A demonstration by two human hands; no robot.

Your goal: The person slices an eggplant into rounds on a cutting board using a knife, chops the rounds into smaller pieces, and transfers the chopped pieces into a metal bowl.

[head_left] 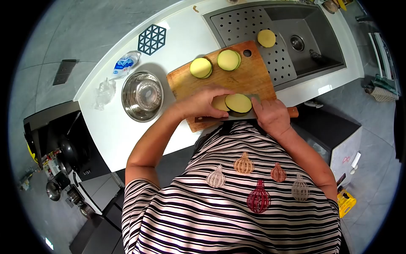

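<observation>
Near the front edge of the wooden cutting board (247, 80), my left hand (203, 102) curls its thumb and fingers around round eggplant slices (238, 103) with pale yellow-green flesh and a dark rim. My right hand (272, 116) is closed on a knife (292, 111); its wooden handle end sticks out to the right, and its wide blade lies flat by the slices, partly hidden. The right fingertips are close to the slices' right side. Farther back on the board sit two small stacks of slices, a left stack (200, 67) and a right stack (228, 60).
Left of the board stands a steel bowl (142, 96), with a blue-and-white plastic packet (126, 63) and a crumpled clear bag (105, 93) beside it. A hexagonal trivet (152, 39) lies behind. Another round piece (266, 38) rests on the perforated drainer by the sink (319, 40).
</observation>
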